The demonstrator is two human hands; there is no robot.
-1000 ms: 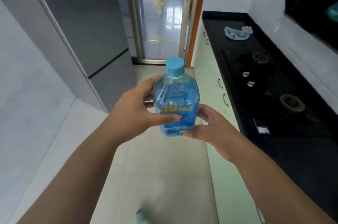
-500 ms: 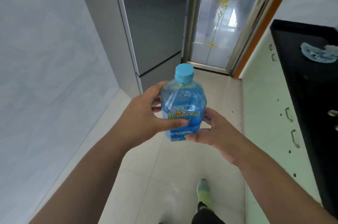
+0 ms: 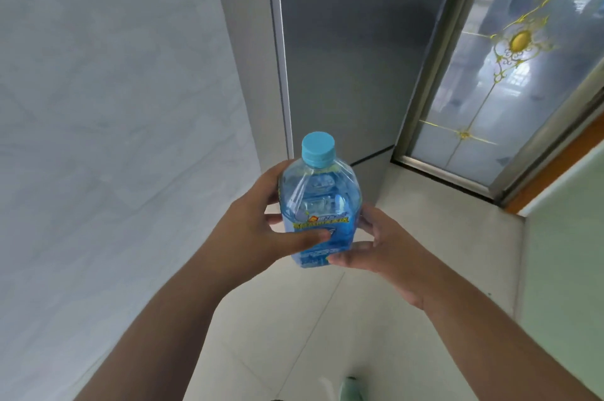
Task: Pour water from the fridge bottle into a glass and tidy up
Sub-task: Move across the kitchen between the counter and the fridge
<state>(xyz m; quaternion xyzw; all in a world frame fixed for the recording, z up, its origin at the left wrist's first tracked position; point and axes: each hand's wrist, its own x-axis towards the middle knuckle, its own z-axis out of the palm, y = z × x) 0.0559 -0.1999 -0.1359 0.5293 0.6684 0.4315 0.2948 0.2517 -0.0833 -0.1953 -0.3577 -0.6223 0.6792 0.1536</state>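
Head view, single frame inspected. Count: one bottle [image 3: 321, 204], one cap [image 3: 318, 149], two hands, one fridge [image 3: 346, 50], one glass door [image 3: 510, 73], one shoe tip [image 3: 351, 389]. The bottle is clear blue plastic with a printed blue and yellow label around its lower body; it stands upright in mid-air, in front of the fridge and below the seam between the fridge's two door panels as framed. The light blue cap is seated on the bottle neck. The left hand [image 3: 258, 230] is on the bottle's left side: the thumb [image 3: 307, 238] lies across the front of the label, the other fingers curl round the far side, and the hand grips the body firmly. The right hand [image 3: 380, 245] is on the bottle's right side and lower: its thumb [image 3: 346, 258] presses the bottom edge of the label and its fingers wrap the right flank, so this hand also holds the bottle. Both grips are closed round the bottle, neither spread. The fridge is grey, its doors closed, and rises behind and above the bottle. The glass door, with gold ornament and a metal frame, stands to the right of the fridge. A pale grey wall [image 3: 114, 139] occupies the area left of the fridge. Pale floor tiles [image 3: 294, 319] lie below the bottle. The green shoe tip shows at the bottom edge, below the bottle. A pale green cabinet face [image 3: 562, 269] sits right of the bottle.
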